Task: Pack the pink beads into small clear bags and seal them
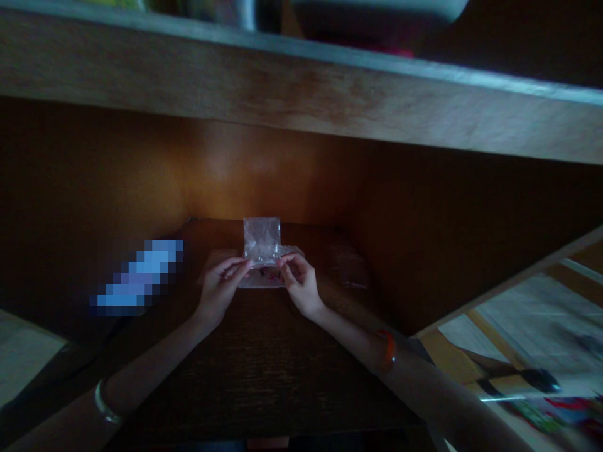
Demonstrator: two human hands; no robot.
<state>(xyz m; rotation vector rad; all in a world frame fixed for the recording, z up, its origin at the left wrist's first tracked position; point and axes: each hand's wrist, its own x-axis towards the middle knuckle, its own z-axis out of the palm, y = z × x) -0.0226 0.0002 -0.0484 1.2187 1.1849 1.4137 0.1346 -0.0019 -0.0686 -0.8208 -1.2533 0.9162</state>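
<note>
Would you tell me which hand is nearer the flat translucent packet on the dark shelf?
Right. The right hand is left of the flat translucent packet, apart from it; the left hand is farther left, beyond the clear plastic bag.

Both arms entered from the lower corners of the head view and converged at centre, uncrossed, with the left forearm (141, 376) and right forearm (358, 339) angled inward and upward. Forearms were bare and dim towards the frame edges. Left hand (220, 290) was raised at the wrist, its fingers (240, 267) extended towards the midline, with thumb and forefinger pinched. Right hand (299, 284) nearly mirrored it, its fingers (286, 265) curled inward and also pinching. Both wrists were slightly bent. The two hands were held close together but were not touching, a narrow gap remaining between the fingertips.
</note>
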